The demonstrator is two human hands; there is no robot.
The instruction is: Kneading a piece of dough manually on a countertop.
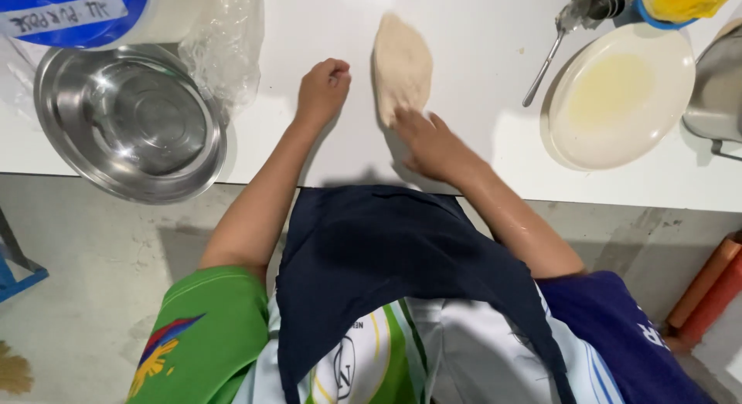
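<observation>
Dough [402,64] on white table [479,33], near end under right hand's [433,145] spread fingers; left hand [323,87] beside it, fisted, empty

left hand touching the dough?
No. The left hand is a closed fist on the white table, apart from the dough; only the right hand touches it.

Top left corner of the table [479,41]: one blue tub-like container [93,14], round, cut off by the frame edge, bearing a white rectangular label [62,14] with handwriting. Just right of it lies a crumpled clear plastic bag [224,41], reaching down beside the steel bowl [131,122]. Top right corner: a yellow bag or pouch [684,1], only partly in view.
</observation>
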